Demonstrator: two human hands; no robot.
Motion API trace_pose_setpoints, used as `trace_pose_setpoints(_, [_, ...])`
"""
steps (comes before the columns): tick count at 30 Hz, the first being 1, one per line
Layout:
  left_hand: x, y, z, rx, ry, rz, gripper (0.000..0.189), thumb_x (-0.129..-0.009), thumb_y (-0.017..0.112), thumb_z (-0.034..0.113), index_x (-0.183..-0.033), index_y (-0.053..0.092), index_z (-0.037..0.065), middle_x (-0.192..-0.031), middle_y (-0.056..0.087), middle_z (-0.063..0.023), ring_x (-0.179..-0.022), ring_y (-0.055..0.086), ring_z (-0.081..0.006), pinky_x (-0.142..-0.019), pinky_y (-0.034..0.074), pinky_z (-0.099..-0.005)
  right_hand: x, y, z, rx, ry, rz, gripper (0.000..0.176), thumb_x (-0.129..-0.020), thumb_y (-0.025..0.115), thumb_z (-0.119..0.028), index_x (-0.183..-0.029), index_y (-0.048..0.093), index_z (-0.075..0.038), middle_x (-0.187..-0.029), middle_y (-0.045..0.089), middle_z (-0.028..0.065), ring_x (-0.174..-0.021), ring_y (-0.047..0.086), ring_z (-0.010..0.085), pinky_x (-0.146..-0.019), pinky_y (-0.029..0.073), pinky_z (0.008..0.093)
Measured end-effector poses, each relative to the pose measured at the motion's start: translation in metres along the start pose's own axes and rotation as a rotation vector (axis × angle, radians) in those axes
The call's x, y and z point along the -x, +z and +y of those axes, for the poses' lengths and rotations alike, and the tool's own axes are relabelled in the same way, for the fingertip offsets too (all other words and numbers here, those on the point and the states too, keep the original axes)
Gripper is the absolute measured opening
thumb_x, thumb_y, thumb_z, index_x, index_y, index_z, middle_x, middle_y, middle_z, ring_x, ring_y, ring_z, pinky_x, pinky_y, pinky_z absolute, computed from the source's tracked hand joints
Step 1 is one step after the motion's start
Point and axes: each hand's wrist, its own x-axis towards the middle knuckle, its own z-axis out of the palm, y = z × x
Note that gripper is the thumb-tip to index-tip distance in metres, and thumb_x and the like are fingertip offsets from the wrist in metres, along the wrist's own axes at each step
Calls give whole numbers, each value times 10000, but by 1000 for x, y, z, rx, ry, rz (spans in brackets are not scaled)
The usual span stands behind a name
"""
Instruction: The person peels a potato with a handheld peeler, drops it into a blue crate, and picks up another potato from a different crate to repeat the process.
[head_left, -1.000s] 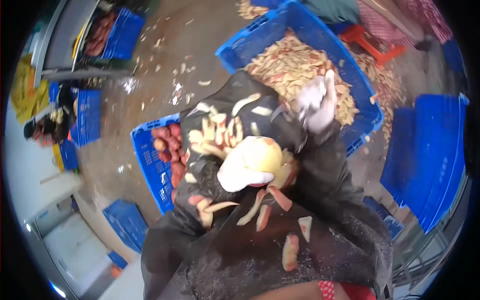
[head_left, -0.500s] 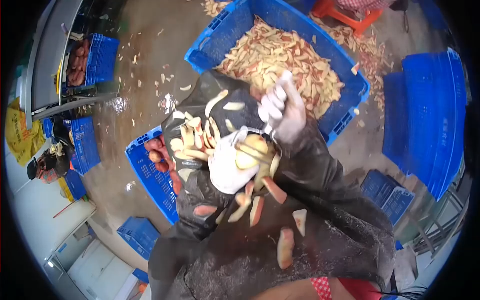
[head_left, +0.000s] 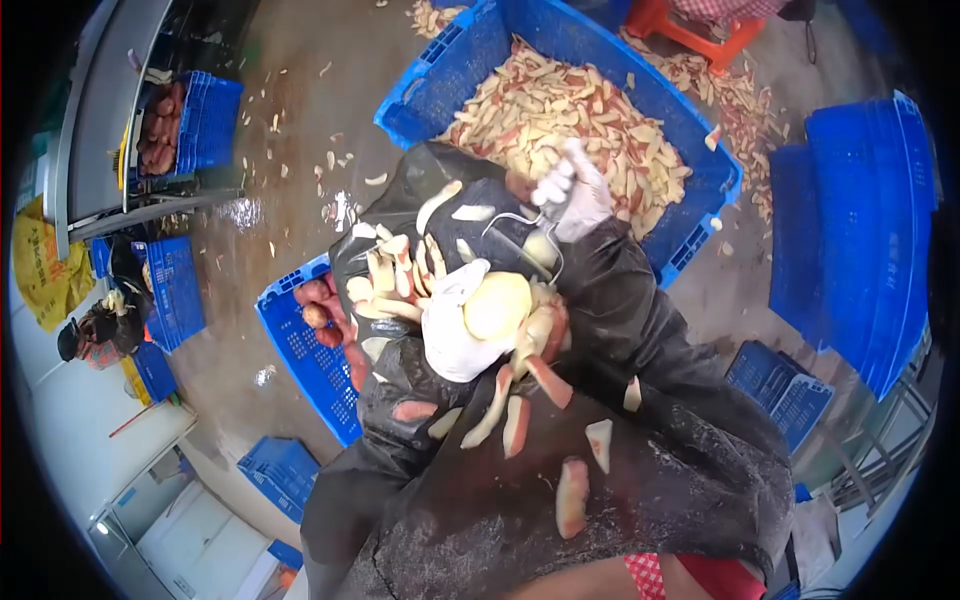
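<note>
My left hand (head_left: pixel 457 335), in a white glove, is wrapped round a peeled pale-yellow potato (head_left: pixel 499 307) above my dark apron (head_left: pixel 640 480). Up and to the right, my gloved right hand (head_left: pixel 572 192) has its fingers curled round the handle of a peeler (head_left: pixel 540 232) with a thin metal frame. The peeler is apart from the potato. Peel strips (head_left: pixel 515 426) with red skin lie on the apron below my left hand, and more peels (head_left: pixel 385 280) rest on my left sleeve.
A large blue crate (head_left: pixel 425 85) full of peels stands ahead. Red-skinned potatoes lie in a blue crate (head_left: pixel 310 375) at the left. Stacked blue crates (head_left: pixel 860 240) stand right. An orange stool (head_left: pixel 735 45), with a person's checked clothing above, is at the top right.
The peeler has moved off the potato, up and to the right with my right hand. The potato now shows fully peeled on its visible side. A small peel has landed on the apron's right.
</note>
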Motion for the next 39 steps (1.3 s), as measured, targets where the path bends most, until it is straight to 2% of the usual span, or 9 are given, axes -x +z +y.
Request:
trace_pose_setpoints(2, [0, 3, -4, -35, 129, 130, 593, -597, 816, 175, -1087, 562, -40, -957, 618, -148, -917, 607, -303, -837, 477, -361, 28, 15, 8, -195, -43, -524, 432, -964, 415, -463, -638, 421, -180, -497, 313, -52, -455, 377, 116, -456, 372, 296])
trace_pose_setpoints(6, [-2, 1, 10, 309, -333, 139, 786, -527, 850, 120, -1183, 452, -51, -1117, 551, -160, -1024, 570, -257, -890, 465, -371, -5, 9, 15, -80, -199, 74, 450, -917, 513, -482, -619, 404, -164, -513, 304, -52, -437, 349, 115, -454, 357, 293])
trace_pose_setpoints(14, [1, -4, 35, 922, -485, 343, 539, -619, 777, 149, -1104, 586, 12, -1237, 514, -198, -1090, 535, -331, -904, 432, -453, 16, 34, 34, -126, 146, -377, 417, -935, 484, -454, -666, 491, -136, -523, 453, -14, -449, 482, 170, -476, 436, 331])
trace_pose_setpoints(17, [8, -12, 16, 98, -258, 63, 664, -649, 759, 128, -1228, 473, -25, -1203, 511, -173, -1085, 531, -308, -933, 425, -403, 26, 50, 52, 438, 55, -356, 377, -926, 528, -406, -682, 481, -122, -518, 455, 14, -452, 479, 184, -441, 422, 345])
trace_pose_setpoints(18, [3, -18, 13, -138, -176, -34, 671, -651, 760, 131, -1234, 466, -26, -1197, 512, -173, -1086, 531, -302, -934, 425, -396, 3, 35, 49, -51, 366, -338, 379, -929, 533, -397, -666, 458, -134, -507, 424, 4, -443, 460, 174, -443, 423, 334])
trace_pose_setpoints(20, [5, -21, 5, 127, -361, -46, 738, -629, 753, 101, -1281, 428, -19, -1191, 511, -159, -1101, 522, -262, -941, 428, -364, -18, 34, 26, 120, 68, 26, 398, -924, 526, -437, -654, 447, -155, -501, 409, -7, -431, 431, 161, -453, 412, 308])
trace_pose_setpoints(26, [-6, -13, 15, 882, -763, 10, 833, -590, 712, 14, -1341, 351, 11, -1280, 465, -134, -1179, 469, -231, -971, 423, -345, 6, 35, 28, 190, -227, -251, 435, -954, 450, -442, -633, 418, -150, -508, 360, -29, -424, 394, 126, -452, 374, 272])
trace_pose_setpoints(36, [10, 1, 12, 338, -428, 27, 853, -586, 745, 49, -1343, 352, 48, -1254, 446, -114, -1179, 445, -253, -999, 384, -372, -4, 31, 5, 45, -186, -193, 455, -948, 465, -454, -611, 362, -166, -501, 301, -41, -404, 316, 119, -394, 292, 281])
trace_pose_setpoints(39, [58, 40, 3, 403, -774, 91, 898, -539, 790, 98, -1331, 374, 29, -1253, 434, -148, -1190, 426, -278, -1013, 354, -380, 5, 37, 22, 101, -82, -27, 443, -958, 453, -439, -603, 365, -188, -505, 286, -60, -410, 320, 104, -391, 315, 280])
